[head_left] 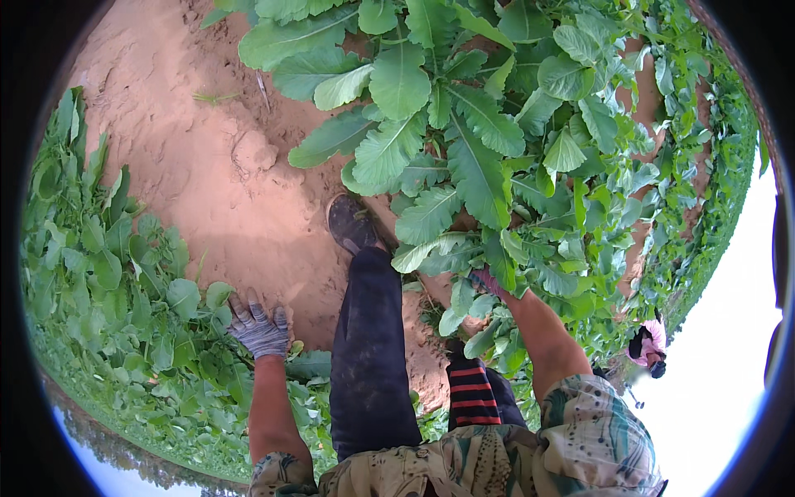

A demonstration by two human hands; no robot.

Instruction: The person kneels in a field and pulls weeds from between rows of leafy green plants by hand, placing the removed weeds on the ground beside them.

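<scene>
Bare reddish sandy soil point(190, 166) between rows of leafy green plants point(464, 149), in daylight.

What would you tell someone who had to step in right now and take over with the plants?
Left hand: in a grey striped glove, spread flat on the bare sandy soil, beside the low green plants on the left. It holds nothing.
Right hand: reaching in under the big leafy plants on the right; leaves hide most of it, so the grip cannot be told.
Shoe: planted on the soil at the edge of those big leaves.
Done: no pulled or cut plant shows in view.
Left: the big plants at the right hand stand rooted in their row.
</scene>
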